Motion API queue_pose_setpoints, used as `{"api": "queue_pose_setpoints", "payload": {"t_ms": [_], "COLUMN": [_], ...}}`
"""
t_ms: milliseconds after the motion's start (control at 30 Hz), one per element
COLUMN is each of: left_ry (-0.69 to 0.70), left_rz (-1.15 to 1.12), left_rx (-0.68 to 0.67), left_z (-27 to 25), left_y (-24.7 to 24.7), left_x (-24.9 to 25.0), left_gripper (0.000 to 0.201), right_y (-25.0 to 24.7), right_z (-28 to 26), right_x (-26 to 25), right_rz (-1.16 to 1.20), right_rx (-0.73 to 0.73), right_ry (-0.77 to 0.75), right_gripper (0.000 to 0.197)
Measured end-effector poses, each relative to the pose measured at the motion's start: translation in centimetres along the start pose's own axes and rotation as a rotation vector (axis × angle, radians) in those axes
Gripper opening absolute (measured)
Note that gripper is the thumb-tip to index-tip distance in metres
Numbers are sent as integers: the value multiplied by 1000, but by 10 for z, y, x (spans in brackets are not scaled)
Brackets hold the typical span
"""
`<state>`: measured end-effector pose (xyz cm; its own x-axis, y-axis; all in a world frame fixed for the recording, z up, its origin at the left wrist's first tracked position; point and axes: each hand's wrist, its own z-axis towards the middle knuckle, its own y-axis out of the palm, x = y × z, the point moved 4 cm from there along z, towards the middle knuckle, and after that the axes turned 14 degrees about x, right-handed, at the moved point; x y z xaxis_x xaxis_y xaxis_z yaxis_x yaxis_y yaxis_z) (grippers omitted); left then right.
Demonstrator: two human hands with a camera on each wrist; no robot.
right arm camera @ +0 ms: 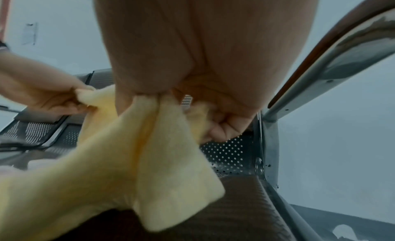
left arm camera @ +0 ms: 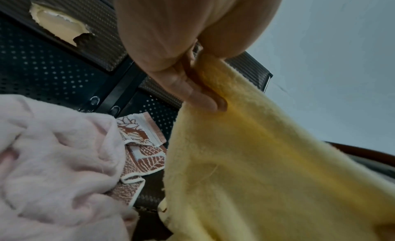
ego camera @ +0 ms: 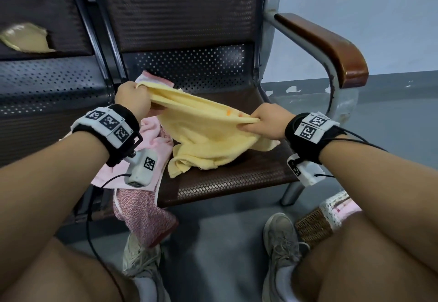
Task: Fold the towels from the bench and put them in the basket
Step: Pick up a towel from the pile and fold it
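A yellow towel (ego camera: pixel 203 131) hangs stretched between my two hands above the bench seat (ego camera: pixel 227 180). My left hand (ego camera: pixel 132 99) grips its far-left end; my right hand (ego camera: pixel 263 121) grips its right end. Its lower part sags onto the seat. In the left wrist view my fingers (left arm camera: pixel 198 95) pinch the yellow towel (left arm camera: pixel 256 168). The right wrist view shows my right hand (right arm camera: pixel 205 119) bunching the yellow towel (right arm camera: pixel 162 160), with the left hand (right arm camera: pixel 53 94) holding the other end. A pale pink towel (ego camera: pixel 154 140) and a red-patterned towel (ego camera: pixel 142 216) lie at the seat's left. The wicker basket (ego camera: pixel 315 226) stands on the floor under my right forearm.
The bench backrest (ego camera: pixel 177 12) rises behind the towels, with a wooden armrest (ego camera: pixel 331 48) on the right. A torn seat back (ego camera: pixel 26 38) is at far left. My knees and shoes (ego camera: pixel 282 240) are on the grey floor in front of the bench.
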<state>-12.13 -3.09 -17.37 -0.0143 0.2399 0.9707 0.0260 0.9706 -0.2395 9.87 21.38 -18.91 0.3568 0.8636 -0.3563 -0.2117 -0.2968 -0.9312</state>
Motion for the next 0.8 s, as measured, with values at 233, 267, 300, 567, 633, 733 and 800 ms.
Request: {"api": "queue_pose_setpoints", "payload": {"t_ms": [233,267,300,567,633,733,800], "left_ry": [-9,-8,-35,-279,-206,-168,-119], "left_rz": [-95,-102,-121,-77,-31,-18,106], "left_rx": [-53,-39,-24,-322,-369,-450,-487], "left_z": [2,1,2,-9,-8,-2,1], "left_y": [-5,-5,-6,9,7,1,-4], "left_x": [-1,0,0,8,6,1,-5], "left_gripper": [30,30,29,14,9,18,20], "right_y": [-4,-7,-11,-18,-17,-23,-28], "right_z": [-7,-7,-6,-3,-6,-8,-8], "right_x": [-1,1,3,10,19,36,42], "right_rz": [97,101,104,36,17,44,94], "right_rx": [90,120,166,241,184,244,321], "right_ry": [11,24,43,106,115,224,272], "right_gripper": [26,26,31,11,9,21,35]}}
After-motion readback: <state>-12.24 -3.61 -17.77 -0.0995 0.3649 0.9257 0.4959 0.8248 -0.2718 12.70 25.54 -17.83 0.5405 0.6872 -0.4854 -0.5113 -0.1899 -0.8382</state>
